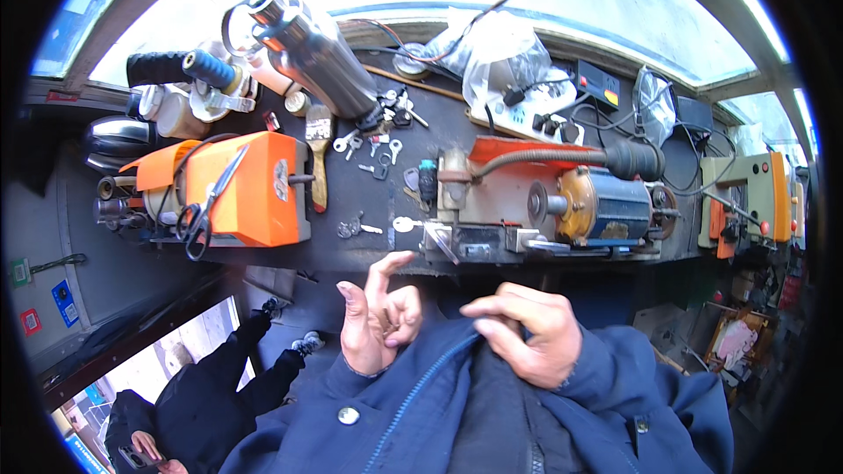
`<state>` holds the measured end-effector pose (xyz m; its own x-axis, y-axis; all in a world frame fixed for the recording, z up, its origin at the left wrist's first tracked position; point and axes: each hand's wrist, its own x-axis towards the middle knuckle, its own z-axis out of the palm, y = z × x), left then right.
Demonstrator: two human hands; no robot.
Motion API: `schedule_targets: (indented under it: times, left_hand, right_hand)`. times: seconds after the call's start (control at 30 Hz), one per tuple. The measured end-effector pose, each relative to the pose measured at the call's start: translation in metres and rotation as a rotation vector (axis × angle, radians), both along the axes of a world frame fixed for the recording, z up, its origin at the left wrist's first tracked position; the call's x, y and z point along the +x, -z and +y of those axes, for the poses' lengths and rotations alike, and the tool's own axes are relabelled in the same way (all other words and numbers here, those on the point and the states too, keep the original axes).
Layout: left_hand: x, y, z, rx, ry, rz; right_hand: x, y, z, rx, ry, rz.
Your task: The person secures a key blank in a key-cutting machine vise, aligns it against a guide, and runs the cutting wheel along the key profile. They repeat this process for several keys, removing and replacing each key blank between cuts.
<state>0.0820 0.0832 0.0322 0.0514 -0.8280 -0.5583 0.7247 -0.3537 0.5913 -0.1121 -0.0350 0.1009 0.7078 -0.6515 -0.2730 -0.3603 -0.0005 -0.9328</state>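
My left hand is raised in front of the bench edge, with thumb and forefinger stretched apart, the other fingers curled, and nothing seen in it. To its right my right hand hovers over the open front of my dark blue jacket, thumb and forefinger drawn together. Whatever lies between those fingertips, if anything, is hidden. Just beyond both hands stands a key-cutting machine with a motor and a flexible hose. A key lies at its left end, beside the clamp. More loose keys are scattered further left.
An orange machine with scissors on it occupies the bench's left. Behind are a brush, a steel flask, a power strip and cables. Another machine stands far right. A person in dark clothes is at lower left.
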Motion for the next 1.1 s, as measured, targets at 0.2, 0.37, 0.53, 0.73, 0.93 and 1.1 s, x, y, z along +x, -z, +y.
schedule_targets:
  times: [0.2,0.37,0.53,0.73,0.93,1.1]
  left_hand:
    - [-0.022,-0.026,-0.013,0.029,0.216,-0.050]
    - [-0.031,-0.026,-0.017,0.052,0.302,-0.147]
    - [-0.029,-0.026,-0.018,0.024,0.396,-0.091]
    - [-0.038,-0.020,-0.019,-0.032,0.327,0.000]
    - [-0.041,-0.006,-0.012,-0.077,0.255,0.026]
    - [-0.055,0.009,-0.015,-0.009,0.095,0.081]
  right_hand:
    - [0.026,0.026,0.007,0.020,-0.066,-0.096]
    - [0.022,0.027,0.008,0.155,-0.076,-0.037]
    - [0.013,0.024,0.010,0.190,-0.049,0.007]
    - [0.000,0.030,0.017,0.540,0.139,0.013]
    - [-0.020,0.040,0.019,0.682,0.483,-0.135]
    - [-0.027,0.045,0.020,0.642,0.487,-0.143]
